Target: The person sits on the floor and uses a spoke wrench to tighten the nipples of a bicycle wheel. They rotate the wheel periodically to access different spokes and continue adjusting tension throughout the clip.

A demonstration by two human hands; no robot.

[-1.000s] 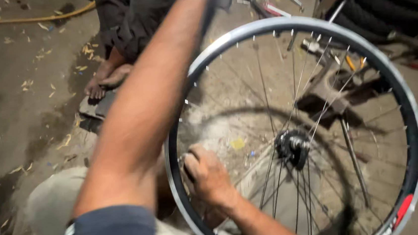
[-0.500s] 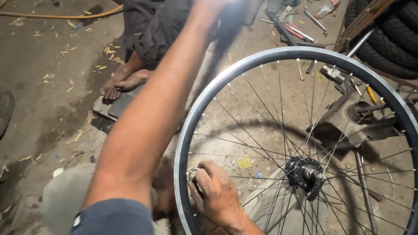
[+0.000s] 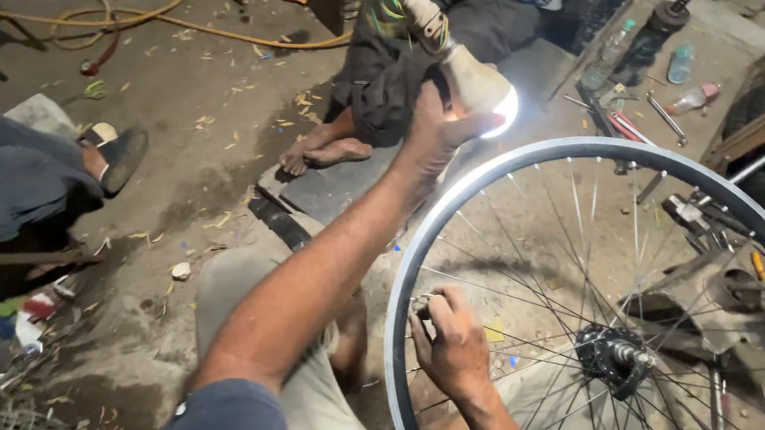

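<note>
The wheel rim [image 3: 454, 202] stood upright, bare floor [image 3: 196, 157] open toward ten o'clock. The left hand [image 3: 437, 127], arm outstretched, gripped a lit bulb [image 3: 477, 85] at twelve. The right hand [image 3: 452, 346] pinched a spoke [image 3: 535, 308] at the rim's nine o'clock.

The wheel [image 3: 577, 150] is cut off at three and six o'clock. Whatever the right hand [image 3: 452, 346] pinches at the rim is too small to tell. The left hand [image 3: 435, 129] hides part of the lamp [image 3: 472, 80].

You have only small plastic bottles [image 3: 608, 53] lying on the floor [image 3: 215, 164] at upper right, with pale labels; no signs, no screens.
</note>
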